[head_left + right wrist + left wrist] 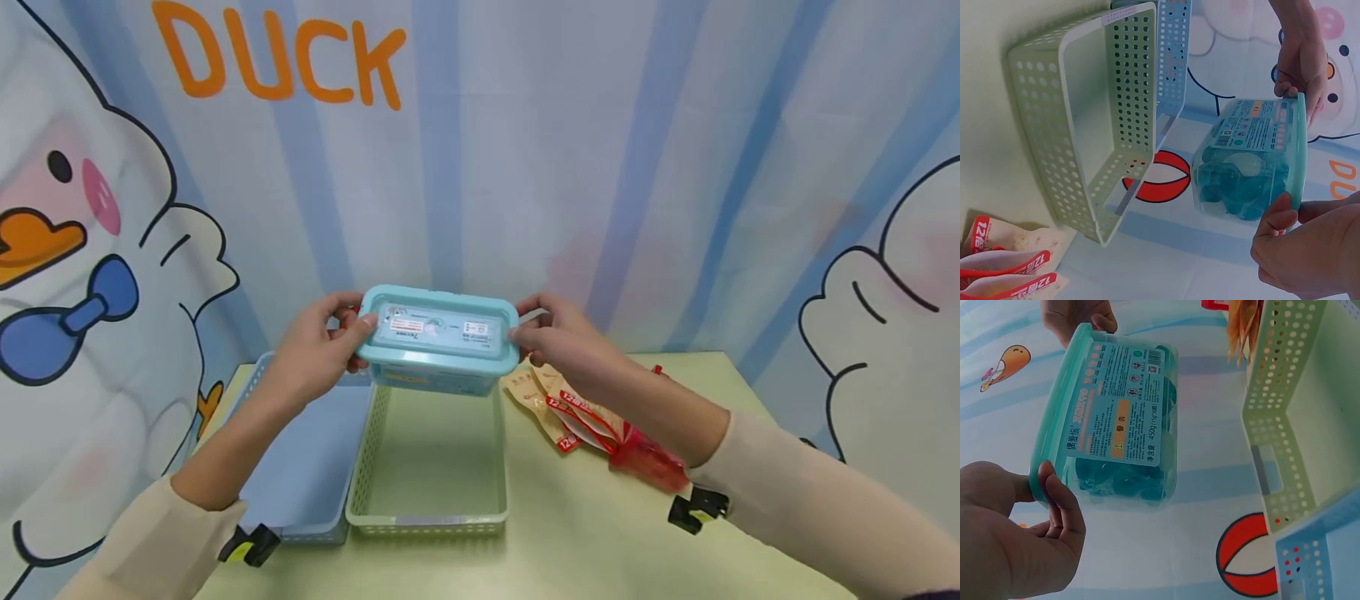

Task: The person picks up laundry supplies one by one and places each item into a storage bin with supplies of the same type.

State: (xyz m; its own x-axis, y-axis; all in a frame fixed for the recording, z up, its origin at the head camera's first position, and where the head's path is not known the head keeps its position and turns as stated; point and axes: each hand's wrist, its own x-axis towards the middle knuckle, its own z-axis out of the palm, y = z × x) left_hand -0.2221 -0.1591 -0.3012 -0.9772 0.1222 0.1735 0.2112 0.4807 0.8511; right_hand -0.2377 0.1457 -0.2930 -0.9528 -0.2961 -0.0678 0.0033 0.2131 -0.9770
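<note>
A clear plastic tub of detergent pods (1129,425) with a teal lid (442,325) hangs in the air above the baskets, its lid facing the head camera. My left hand (322,346) pinches the lid's left end between thumb and fingers. At the other end, my right hand (558,337) grips the lid's rim the same way. Through the clear wall in the right wrist view, blue-green rounded pods (1235,184) show inside. A printed label (1250,125) covers part of the tub's side.
Below the tub stands a green perforated basket (427,523), with a blue basket (307,467) against its left side. Several tan pouches with red print (573,408) and a red packet (648,458) lie at the right on the pale table (585,542). A duck-print curtain (510,167) hangs behind.
</note>
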